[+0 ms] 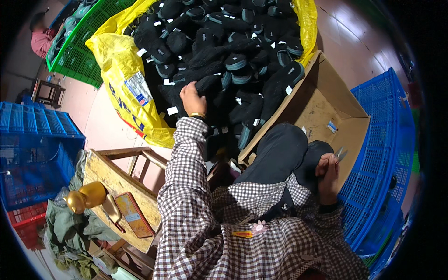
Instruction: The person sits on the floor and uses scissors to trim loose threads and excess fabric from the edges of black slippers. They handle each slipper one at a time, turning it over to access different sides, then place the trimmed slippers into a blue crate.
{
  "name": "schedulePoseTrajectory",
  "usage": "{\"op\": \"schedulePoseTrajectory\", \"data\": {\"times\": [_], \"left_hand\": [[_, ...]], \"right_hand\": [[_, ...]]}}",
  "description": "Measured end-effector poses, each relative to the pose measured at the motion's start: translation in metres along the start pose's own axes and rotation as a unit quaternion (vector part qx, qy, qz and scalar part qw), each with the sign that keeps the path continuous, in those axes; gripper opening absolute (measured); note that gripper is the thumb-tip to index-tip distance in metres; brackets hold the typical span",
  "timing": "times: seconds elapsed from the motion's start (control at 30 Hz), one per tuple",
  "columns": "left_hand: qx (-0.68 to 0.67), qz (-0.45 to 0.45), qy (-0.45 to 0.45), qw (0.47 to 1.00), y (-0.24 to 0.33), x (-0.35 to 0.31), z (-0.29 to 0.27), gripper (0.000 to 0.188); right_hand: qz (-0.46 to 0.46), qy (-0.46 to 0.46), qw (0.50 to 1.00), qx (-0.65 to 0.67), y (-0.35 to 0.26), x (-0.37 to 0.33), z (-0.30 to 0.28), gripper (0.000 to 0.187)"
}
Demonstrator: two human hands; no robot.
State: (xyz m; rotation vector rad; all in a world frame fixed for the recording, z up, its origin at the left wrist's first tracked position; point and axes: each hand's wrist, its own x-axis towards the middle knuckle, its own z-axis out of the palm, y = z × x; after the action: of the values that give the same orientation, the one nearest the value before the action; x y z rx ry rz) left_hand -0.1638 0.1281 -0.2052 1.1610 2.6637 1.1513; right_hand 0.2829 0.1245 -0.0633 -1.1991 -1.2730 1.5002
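A large yellow woven sack (122, 70) stands wide at the top, heaped with black fuzzy slippers (205, 39) that have grey edges and small white tags. My left hand (191, 99) is stretched over the near side of the heap, its fingers closed on the end of one black slipper (208, 85). Low at the right, beside my knee, my right hand (328, 167) grips a small pair of thread snips (342, 153), the metal blades pointing up and away. Its fingers partly hide the handle.
A cardboard box (322, 105) with a few scraps inside sits right of the sack. Blue crates (380, 140) stack along the right, more blue crates (32, 121) at left. A wooden stool (100, 170) carries a gold bottle (88, 197) and a phone (134, 214). Far left, a person (41, 42) sits by a green crate (77, 65).
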Motion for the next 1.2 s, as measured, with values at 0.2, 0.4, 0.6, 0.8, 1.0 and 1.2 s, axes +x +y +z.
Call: {"op": "schedulePoseTrajectory", "data": {"times": [0.2, 0.4, 0.6, 0.8, 1.0, 1.2], "left_hand": [[-0.26, -0.072, 0.021, 0.963, -0.023, 0.025, -0.011, 0.049], [-0.508, 0.001, -0.029, 0.861, 0.118, 0.019, -0.139, 0.029], [-0.449, 0.012, -0.273, 0.851, 0.178, -0.009, -0.178, 0.036], [-0.292, 0.117, -0.542, 0.78, 0.214, -0.055, -0.14, 0.039], [-0.284, 0.244, -0.527, 0.763, 0.24, -0.128, -0.093, 0.03], [-0.342, 0.083, -0.633, 0.69, 0.215, -0.161, -0.098, 0.03]], "right_hand": [[0.016, 0.011, 0.999, 0.037, 0.009, 0.0, -0.002, 0.032], [0.089, 0.047, 0.994, 0.053, -0.006, 0.002, 0.012, 0.026], [0.131, 0.002, 0.987, 0.092, -0.021, 0.0, 0.022, 0.03], [-0.018, -0.059, 0.997, -0.036, -0.047, -0.012, 0.044, 0.034], [-0.004, -0.127, 0.981, -0.144, -0.042, -0.02, 0.025, 0.047], [0.089, -0.102, 0.991, 0.02, 0.009, -0.058, -0.021, 0.044]]}}
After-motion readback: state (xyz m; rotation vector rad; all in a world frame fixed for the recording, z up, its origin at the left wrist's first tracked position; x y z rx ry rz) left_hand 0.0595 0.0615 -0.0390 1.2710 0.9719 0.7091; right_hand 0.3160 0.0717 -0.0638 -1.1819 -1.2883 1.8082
